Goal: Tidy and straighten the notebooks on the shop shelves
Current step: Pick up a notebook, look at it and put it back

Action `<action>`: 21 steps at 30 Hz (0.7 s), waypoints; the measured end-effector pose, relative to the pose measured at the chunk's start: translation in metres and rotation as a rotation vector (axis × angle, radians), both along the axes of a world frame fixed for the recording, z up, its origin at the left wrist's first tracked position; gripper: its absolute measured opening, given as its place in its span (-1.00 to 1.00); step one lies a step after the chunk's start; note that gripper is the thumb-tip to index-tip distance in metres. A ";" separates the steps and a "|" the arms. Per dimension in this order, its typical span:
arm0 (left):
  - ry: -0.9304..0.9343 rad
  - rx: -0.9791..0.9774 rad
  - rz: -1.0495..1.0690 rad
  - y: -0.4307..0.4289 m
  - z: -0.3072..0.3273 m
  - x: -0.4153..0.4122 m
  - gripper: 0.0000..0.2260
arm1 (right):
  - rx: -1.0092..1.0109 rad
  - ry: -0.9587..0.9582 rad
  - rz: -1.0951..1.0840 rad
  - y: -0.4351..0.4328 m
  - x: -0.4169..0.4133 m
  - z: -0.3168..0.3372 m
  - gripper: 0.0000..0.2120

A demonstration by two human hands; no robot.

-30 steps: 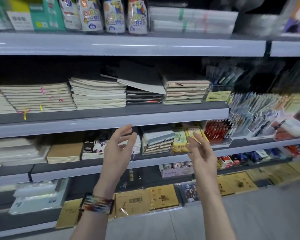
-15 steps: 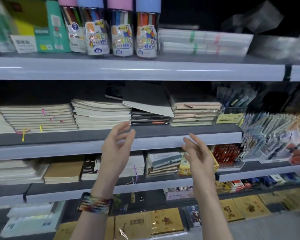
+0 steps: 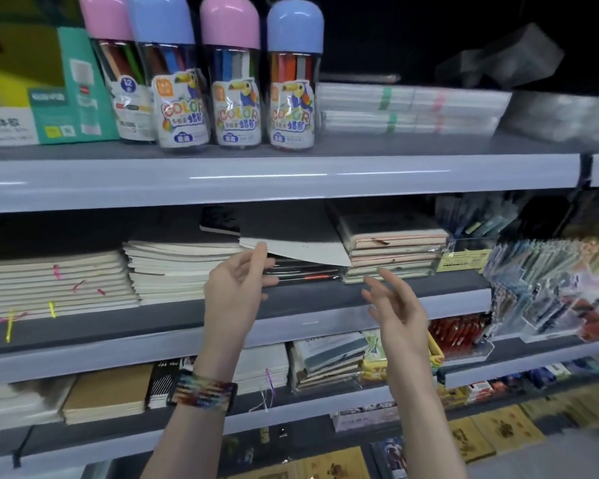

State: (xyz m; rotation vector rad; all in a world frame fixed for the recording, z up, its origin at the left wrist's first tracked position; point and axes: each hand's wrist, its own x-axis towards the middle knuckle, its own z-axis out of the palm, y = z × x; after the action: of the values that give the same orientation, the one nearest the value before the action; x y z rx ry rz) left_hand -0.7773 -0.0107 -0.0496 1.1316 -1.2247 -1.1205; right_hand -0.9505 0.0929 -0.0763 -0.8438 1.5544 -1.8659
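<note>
Centre frame, on middle shelf [image 3: 325, 295], grey notebook [image 3: 291, 233] lying askew — likely thin, light, floppy, best gripped along near edge; left hand [image 3: 236, 292] loosely open at its corner, right hand [image 3: 395, 305] open, empty.

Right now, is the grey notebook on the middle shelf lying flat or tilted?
Tilted. The grey notebook lies askew and sloping, with one corner overhanging the pink stack.

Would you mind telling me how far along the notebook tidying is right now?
Nothing looks finished: the cream stacks are fanned. In hand: the left hand touches the grey notebook lying skewed across neighbouring stacks, the right hand open nearby. Left: squaring it, those stacks and the lower shelf's piles.
</note>
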 end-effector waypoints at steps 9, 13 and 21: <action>-0.009 0.047 -0.031 -0.022 0.001 -0.011 -0.74 | 0.002 -0.010 -0.013 -0.001 -0.004 0.001 -0.76; -0.031 0.016 -0.023 -0.020 -0.002 -0.007 -0.76 | 0.018 -0.031 -0.004 0.000 -0.002 -0.004 -0.77; -0.030 -0.031 -0.019 0.001 -0.009 0.018 -0.71 | 0.054 -0.171 0.100 -0.002 0.019 -0.011 -0.71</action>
State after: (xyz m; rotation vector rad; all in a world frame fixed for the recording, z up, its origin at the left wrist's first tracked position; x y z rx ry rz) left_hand -0.7594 -0.0099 -0.0583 1.1189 -1.2748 -1.0989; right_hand -0.9320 0.0910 -0.0876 -0.7052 1.4249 -1.7684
